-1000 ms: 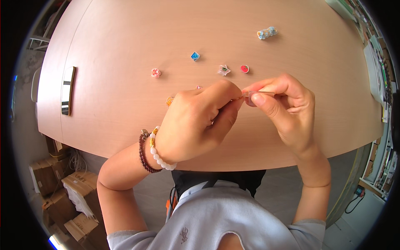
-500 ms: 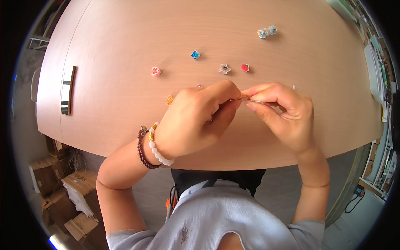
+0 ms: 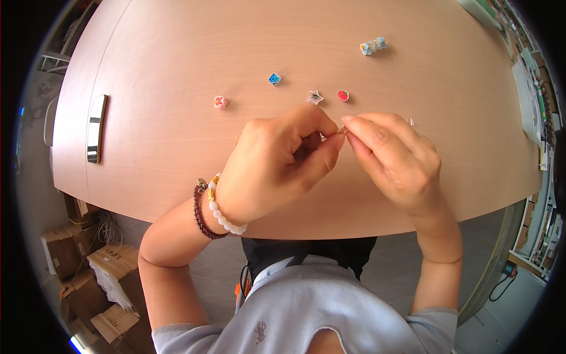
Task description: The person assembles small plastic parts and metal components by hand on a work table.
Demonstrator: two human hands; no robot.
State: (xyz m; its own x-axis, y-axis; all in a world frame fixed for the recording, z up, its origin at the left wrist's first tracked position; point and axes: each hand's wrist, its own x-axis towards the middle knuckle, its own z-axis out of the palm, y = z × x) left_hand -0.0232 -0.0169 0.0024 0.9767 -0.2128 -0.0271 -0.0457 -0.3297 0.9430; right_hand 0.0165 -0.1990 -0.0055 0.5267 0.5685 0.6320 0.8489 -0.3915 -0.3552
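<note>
Left hand (image 3: 277, 171) and right hand (image 3: 395, 162) meet fingertip to fingertip above the tan wooden worktop (image 3: 177, 71); both grips pinch one tiny pale bead (image 3: 341, 131) between them; its axis is too small to tell.

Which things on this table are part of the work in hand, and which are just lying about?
In hand:
left hand and right hand, pinching a tiny piece between fingertips
pink bead
blue bead
clear bead
red bead
bead cluster

Lying about:
phone
cardboard boxes
</note>
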